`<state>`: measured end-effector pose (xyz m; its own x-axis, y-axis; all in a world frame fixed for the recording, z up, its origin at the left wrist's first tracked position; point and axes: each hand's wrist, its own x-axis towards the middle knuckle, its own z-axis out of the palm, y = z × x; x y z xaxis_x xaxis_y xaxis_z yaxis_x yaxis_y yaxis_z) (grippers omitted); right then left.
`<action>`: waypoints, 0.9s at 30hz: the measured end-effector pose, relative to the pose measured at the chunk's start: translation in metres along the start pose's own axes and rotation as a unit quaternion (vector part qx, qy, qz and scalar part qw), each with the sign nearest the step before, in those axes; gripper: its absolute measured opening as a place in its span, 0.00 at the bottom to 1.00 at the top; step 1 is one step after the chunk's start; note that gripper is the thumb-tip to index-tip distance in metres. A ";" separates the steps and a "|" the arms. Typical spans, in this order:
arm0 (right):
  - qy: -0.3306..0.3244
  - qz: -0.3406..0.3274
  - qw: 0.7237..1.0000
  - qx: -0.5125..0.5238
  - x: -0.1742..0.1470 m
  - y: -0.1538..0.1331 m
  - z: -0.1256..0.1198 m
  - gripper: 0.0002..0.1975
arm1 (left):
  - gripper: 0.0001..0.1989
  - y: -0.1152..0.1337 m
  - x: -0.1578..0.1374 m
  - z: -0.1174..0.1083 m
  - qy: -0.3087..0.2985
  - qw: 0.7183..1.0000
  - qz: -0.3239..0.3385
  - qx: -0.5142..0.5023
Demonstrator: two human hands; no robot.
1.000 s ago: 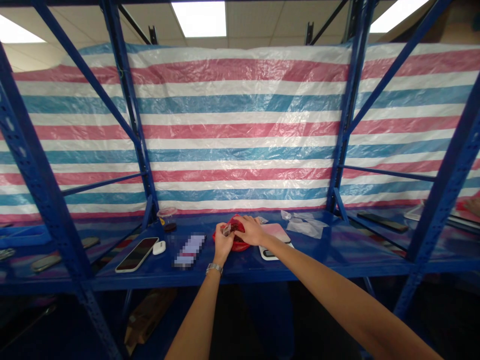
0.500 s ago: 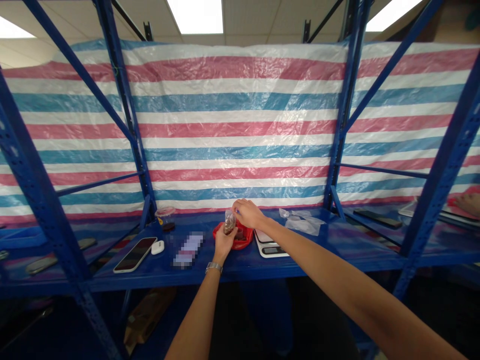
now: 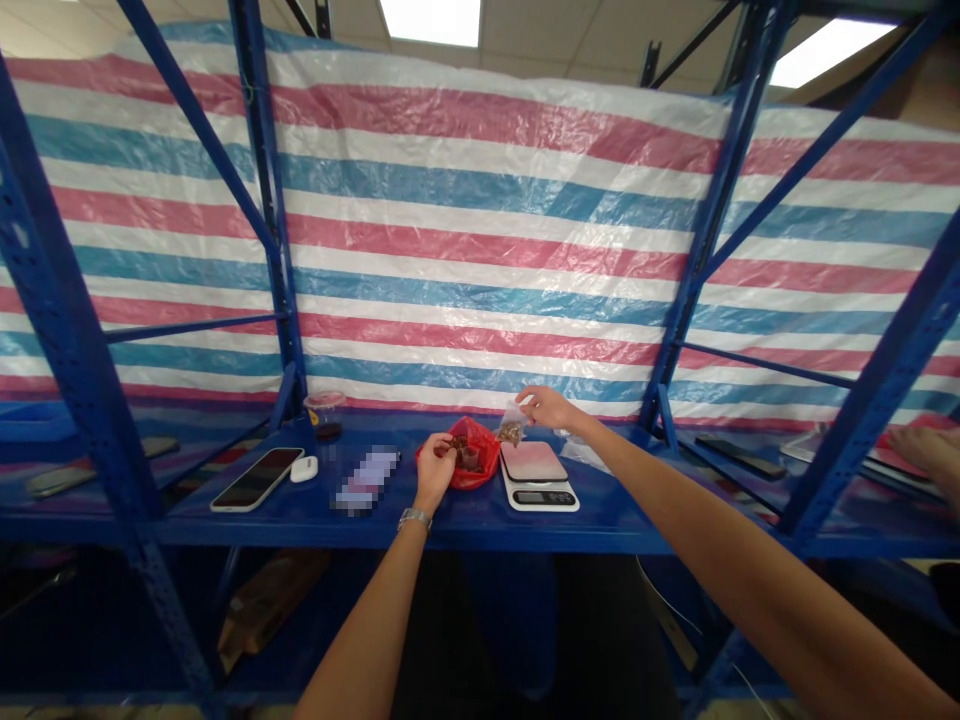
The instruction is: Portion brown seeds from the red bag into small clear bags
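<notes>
My right hand [image 3: 546, 406] pinches the top of a small clear zip bag [image 3: 513, 430] with brown bits in its bottom. The bag hangs just behind the white kitchen scale [image 3: 540, 497], near its back left corner. My left hand [image 3: 435, 468], with a metal watch on the wrist, is closed at the left rim of an open red plastic bag [image 3: 474, 480]. Inside the red bag lie dark brown pieces and a small brownish cup [image 3: 470, 458]. The left fingertips are partly hidden against the bag's edge.
Several clear bags [image 3: 585, 453] lie behind the scale. To the left are a phone [image 3: 257, 480], a white earbud case [image 3: 304, 469], a blurred-out item [image 3: 366, 481] and a clear tub [image 3: 325, 415]. Blue rack posts [image 3: 281, 300] flank the shelf. Another person's hand [image 3: 926, 448] is at far right.
The clear bag has passed from my left hand to my right, which carried it right toward the back of the scale. My left hand has moved to the red bag's left rim.
</notes>
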<state>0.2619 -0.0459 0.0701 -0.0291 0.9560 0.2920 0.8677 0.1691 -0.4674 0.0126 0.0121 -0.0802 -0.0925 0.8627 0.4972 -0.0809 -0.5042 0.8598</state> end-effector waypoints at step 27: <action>0.329 0.161 0.929 -0.045 -0.086 0.129 0.067 0.20 | 0.07 -0.009 0.004 -0.003 0.018 0.998 -0.012 0.051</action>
<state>0.3428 -0.0900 -0.0713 0.5241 0.5951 0.6092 0.8170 -0.1496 -0.5568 0.0101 0.0196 -0.0861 -0.1281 0.8711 0.4741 0.0176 -0.4760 0.8793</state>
